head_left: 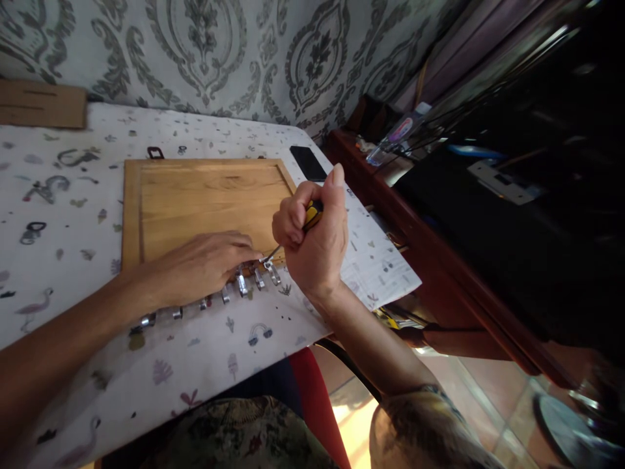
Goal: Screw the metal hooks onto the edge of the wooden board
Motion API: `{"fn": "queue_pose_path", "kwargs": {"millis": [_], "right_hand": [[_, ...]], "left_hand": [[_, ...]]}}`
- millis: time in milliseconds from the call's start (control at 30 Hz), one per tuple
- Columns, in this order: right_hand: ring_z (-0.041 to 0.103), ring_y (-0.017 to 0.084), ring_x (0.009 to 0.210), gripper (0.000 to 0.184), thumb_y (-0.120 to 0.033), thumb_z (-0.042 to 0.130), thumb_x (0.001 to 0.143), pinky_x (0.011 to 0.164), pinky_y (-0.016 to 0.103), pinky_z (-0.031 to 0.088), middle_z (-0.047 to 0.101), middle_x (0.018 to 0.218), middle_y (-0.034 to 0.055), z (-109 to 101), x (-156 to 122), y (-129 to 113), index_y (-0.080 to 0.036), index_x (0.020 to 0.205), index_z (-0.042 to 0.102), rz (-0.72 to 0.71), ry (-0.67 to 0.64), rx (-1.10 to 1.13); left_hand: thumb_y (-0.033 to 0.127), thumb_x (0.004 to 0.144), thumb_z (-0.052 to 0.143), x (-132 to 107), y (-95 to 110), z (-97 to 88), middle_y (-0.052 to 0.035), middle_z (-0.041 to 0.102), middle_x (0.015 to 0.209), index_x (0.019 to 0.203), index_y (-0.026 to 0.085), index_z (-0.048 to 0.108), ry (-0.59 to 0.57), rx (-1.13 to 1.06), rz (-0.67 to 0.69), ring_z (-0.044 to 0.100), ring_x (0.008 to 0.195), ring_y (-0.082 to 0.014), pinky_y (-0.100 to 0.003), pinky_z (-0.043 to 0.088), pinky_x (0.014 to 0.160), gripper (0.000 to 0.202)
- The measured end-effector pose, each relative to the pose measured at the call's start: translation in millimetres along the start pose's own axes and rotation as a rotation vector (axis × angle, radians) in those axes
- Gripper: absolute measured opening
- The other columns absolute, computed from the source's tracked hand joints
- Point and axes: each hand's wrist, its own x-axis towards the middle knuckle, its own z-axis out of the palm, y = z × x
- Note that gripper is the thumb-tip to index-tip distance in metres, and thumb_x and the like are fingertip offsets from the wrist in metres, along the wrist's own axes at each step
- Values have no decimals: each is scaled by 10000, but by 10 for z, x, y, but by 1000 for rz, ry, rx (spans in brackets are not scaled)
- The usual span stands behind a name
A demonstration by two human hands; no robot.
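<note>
A wooden panel [195, 195] lies flat on the patterned tablecloth [73, 208]. Along its near edge runs a row of several chrome hooks [241, 284]. My left hand [205, 264] rests palm down over that edge, fingers pressed onto the hook strip. My right hand [312, 238] is closed in a fist round a screwdriver with a yellow and black handle [312, 213]. Its metal shaft [271, 255] slants down and left, and the tip meets the strip just beside my left fingertips.
A black phone [307, 163] lies on the table behind the panel. A flat cardboard piece [41, 104] sits at the far left by the wall. To the right stand a dark wooden shelf [439, 260] and black equipment. The table's edge runs close to my body.
</note>
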Motion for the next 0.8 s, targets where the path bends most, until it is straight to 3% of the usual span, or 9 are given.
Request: {"fn": "queue_pose_path", "kwargs": {"millis": [167,333,633,800], "right_hand": [[249,119,409,705,-886,293,922,373,266,256,206,466,-61,35,-8,-49,-268,585,312,39,9,235],[175,102,417,696,-818,433,949,408,274,186,197,471,-70,40,-11,-107,-248,555,367,51,5,361],[176,137,430,732,-893,303,916,429,320,217,171,467,-46,-27,8,-254,-263,544,285,3,51,209],[173,141,433,783,-1010,189,787,420,316,202,161,460,-44,-44,28,-180,-269,546,269,61,67,163]], "left_hand": [[206,1048,454,-4,-25,10,-39,756,1191,1139,248,772,25,-6,-18,692,1096,-203,-317,512,948,333],[200,1040,444,-2,-14,-6,-35,744,1088,1027,235,780,-2,-22,-9,688,1003,-186,-293,502,865,338],[141,1018,448,-5,-14,-26,-24,695,1021,1052,227,761,-27,-68,20,660,942,-166,-278,446,806,326],[151,1036,467,-7,-34,3,-15,691,1006,1087,225,765,-5,-80,23,660,935,-155,-273,447,813,311]]}}
